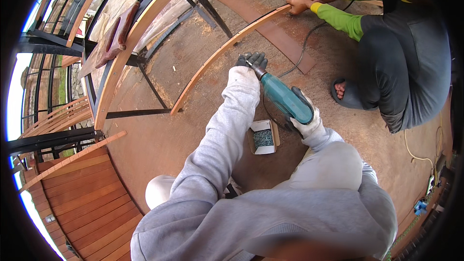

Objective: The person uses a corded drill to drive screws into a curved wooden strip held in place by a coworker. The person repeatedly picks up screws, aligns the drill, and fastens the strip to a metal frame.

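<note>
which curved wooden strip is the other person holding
The thin orange curved wooden strip, its upper end in the co-worker's hands; no hand touches the wide curved wooden beam or the lower-left wooden strip.

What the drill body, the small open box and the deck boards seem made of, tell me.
Drill body: probably moulded plastic, teal, with a smooth sheen.
Small open box: likely thin card, white inside, with folded flaps.
Deck boards: apparently wood, reddish-brown, varying in tone; perhaps oiled or stained.

The power drill (285, 97), sawdusty ground (140, 164) and black framing (153, 113) suggest a building site, probably outdoors.
</note>
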`<state>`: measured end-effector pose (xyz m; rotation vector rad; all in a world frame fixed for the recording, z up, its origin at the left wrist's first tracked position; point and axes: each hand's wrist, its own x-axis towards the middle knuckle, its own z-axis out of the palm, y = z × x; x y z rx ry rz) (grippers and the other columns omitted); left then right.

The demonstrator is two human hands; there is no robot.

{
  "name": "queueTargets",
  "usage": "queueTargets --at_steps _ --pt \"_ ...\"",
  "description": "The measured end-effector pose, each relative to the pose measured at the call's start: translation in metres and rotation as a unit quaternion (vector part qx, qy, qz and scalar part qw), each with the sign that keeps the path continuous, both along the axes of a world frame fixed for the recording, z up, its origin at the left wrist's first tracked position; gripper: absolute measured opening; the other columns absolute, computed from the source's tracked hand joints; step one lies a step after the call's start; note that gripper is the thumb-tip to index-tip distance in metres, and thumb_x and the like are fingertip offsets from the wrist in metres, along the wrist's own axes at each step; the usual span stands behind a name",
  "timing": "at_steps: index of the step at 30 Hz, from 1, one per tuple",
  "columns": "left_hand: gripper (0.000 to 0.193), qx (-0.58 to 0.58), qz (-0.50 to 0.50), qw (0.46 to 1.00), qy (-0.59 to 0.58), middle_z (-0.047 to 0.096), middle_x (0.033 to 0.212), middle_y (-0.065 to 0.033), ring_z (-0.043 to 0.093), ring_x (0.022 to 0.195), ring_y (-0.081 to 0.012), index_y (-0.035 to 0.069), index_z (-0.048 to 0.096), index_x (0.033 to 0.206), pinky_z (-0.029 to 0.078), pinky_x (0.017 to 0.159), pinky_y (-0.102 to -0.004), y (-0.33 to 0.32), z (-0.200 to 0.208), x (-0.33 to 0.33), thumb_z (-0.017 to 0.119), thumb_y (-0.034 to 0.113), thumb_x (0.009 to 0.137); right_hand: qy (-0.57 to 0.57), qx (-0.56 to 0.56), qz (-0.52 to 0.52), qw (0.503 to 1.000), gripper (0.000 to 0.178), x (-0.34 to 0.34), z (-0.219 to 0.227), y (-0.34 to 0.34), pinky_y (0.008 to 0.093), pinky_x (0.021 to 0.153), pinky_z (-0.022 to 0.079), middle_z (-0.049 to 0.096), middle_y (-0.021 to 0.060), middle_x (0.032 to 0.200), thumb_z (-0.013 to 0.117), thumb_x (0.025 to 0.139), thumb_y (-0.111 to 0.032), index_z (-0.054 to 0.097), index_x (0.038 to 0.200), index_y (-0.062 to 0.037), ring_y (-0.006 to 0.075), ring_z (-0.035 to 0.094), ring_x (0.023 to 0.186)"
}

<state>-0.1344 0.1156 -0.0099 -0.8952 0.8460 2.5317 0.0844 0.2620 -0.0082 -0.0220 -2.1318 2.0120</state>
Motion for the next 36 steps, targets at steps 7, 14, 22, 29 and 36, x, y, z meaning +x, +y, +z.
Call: queueTargets --at_steps 7,14,22,29,36 --pt "0.037 0.066 -0.027 0.997 0.026 0.048 0.142 -0.0262 0.049 0.133 -0.045 0.0 0.041 0.133 0.041 0.112 -0.0649 0.039 0.006 -0.014 0.043 0.028 0.109 -0.043 -0.101 -0.053 0.993 0.081 -0.003 -0.005 0.01 0.0379 0.112 0.043 0.053 0.0188 0.148 0.078 0.079 -0.011 0.042 0.15 0.0028 0.0284 0.054 0.135" --pt "0.046 0.07 -0.058 0.996 0.025 0.045 0.148 -0.0224 0.045 0.138 -0.0427 0.0 0.037 0.143 0.04 0.113 -0.0632 0.074 -0.004 -0.038 0.041 0.03 0.109 -0.017 -0.145 -0.09 0.985 0.082 -0.018 -0.013 0.021 0.0356 0.105 0.049 0.056 0.0173 0.144 0.076 0.081 -0.012 0.038 0.153 0.0013 0.0236 0.058 0.128" --pt "0.03 0.066 -0.066 0.996 0.001 0.056 0.136 -0.0191 0.053 0.129 -0.041 0.004 0.05 0.128 0.045 0.107 -0.062 0.095 -0.007 -0.045 0.047 0.025 0.106 -0.033 -0.197 -0.11 0.974 0.087 -0.026 -0.015 0.033 0.0379 0.109 0.045 0.052 0.0163 0.148 0.08 0.082 -0.018 0.036 0.153 0.0029 0.0248 0.055 0.132" --pt "0.026 0.059 -0.057 0.997 -0.004 0.06 0.128 -0.0174 0.057 0.124 -0.0398 0.005 0.054 0.12 0.046 0.106 -0.061 0.104 -0.015 -0.047 0.053 0.025 0.103 0.016 -0.16 -0.126 0.979 0.083 -0.033 -0.048 0.05 0.0377 0.11 0.046 0.054 0.0184 0.146 0.079 0.082 -0.017 0.039 0.151 0.0056 0.0258 0.056 0.133" --pt "0.025 0.046 -0.053 0.997 -0.014 0.063 0.122 -0.016 0.06 0.119 -0.0387 0.006 0.058 0.117 0.049 0.103 -0.0595 0.112 -0.019 -0.054 0.057 0.026 0.101 -0.02 -0.232 -0.122 0.965 0.08 -0.041 -0.066 0.063 0.0373 0.11 0.046 0.056 0.0186 0.144 0.079 0.083 -0.021 0.042 0.149 0.0067 0.0256 0.057 0.13"
